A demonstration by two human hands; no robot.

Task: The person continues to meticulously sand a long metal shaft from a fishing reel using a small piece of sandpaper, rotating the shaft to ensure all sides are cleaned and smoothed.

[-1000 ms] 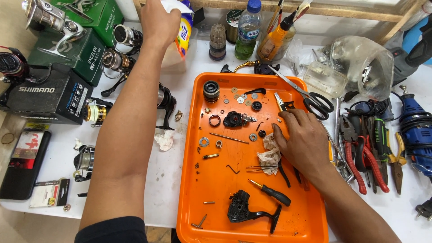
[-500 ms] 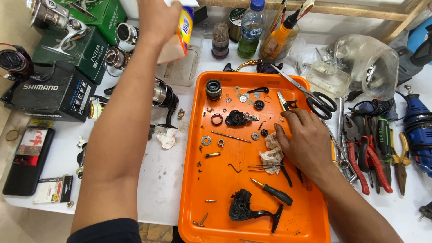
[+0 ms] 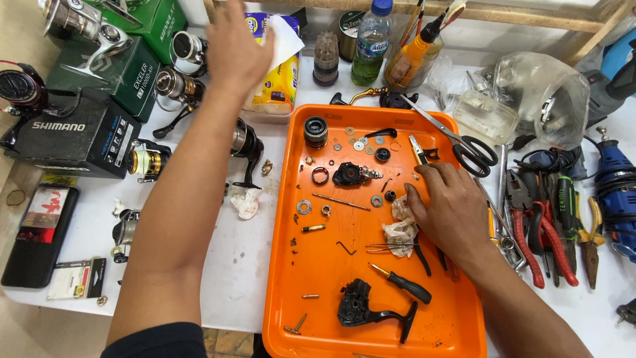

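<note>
Left hand (image 3: 235, 50) pinching a white tissue (image 3: 285, 40) above the yellow pack (image 3: 278, 83) at the surface's far edge; right hand (image 3: 450, 209) flat, loosely spread on the orange tray (image 3: 318, 292), crumpled rag (image 3: 401, 225) touching it, tray's near half mostly open.

The tray (image 3: 457, 318) is smooth, glossy orange plastic, scattered with small shiny metal washers (image 3: 304, 207) and a stained, crumpled cloth (image 3: 399, 229). The left hand (image 3: 233, 50) grips thin white paper tissue (image 3: 283, 36). The pliers (image 3: 530, 232) have rubbery red grips.
</note>
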